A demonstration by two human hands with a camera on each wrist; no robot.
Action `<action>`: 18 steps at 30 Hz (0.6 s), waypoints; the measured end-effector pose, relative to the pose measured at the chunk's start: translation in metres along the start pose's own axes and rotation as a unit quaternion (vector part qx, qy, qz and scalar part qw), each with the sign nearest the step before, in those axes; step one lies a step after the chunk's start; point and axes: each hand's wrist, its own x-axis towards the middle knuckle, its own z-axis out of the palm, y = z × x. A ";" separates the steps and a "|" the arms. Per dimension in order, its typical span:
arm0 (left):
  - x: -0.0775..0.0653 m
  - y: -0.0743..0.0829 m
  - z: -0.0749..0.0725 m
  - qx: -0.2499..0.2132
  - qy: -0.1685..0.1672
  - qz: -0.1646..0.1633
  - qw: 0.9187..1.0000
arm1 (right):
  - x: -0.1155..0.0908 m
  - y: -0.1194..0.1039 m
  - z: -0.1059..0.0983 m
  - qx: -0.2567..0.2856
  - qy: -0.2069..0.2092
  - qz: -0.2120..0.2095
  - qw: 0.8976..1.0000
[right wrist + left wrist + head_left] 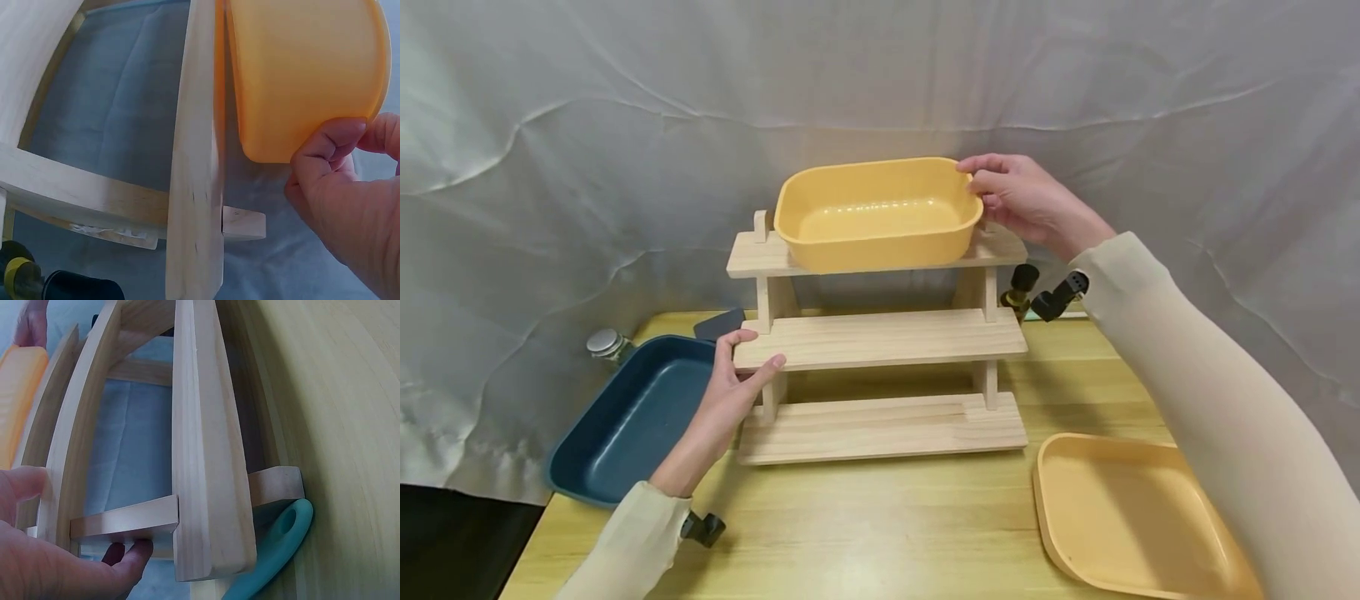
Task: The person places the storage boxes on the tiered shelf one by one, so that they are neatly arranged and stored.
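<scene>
A three-tier wooden shelf stands on the table, its steps rising toward the curtain. Over the top board is a yellow rectangular basin, its open side tipped toward the camera. My right hand pinches the basin's right end at the rim; in the right wrist view, thumb and fingers close on that edge. My left hand grips the left end of the middle board. Seen from the left wrist, its fingertips lie against the side support under that board.
A dark blue basin sits left of the shelf, with a metal-lidded jar behind it. Another yellow basin lies at the front right. A dark-capped bottle stands behind the shelf's right side. A teal handle shows beside the shelf's foot.
</scene>
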 end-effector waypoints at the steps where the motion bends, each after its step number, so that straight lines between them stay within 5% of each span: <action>1: 0.000 0.000 0.000 0.000 0.000 0.000 1.000 | 0.001 0.000 0.000 -0.008 0.000 0.003 1.000; 8: -0.002 0.000 0.002 0.000 0.001 0.003 1.000 | 0.007 0.005 -0.001 -0.038 0.007 0.025 0.999; 18: -0.002 0.002 0.002 0.003 0.000 0.004 1.000 | 0.002 0.011 0.003 -0.041 0.028 -0.002 0.999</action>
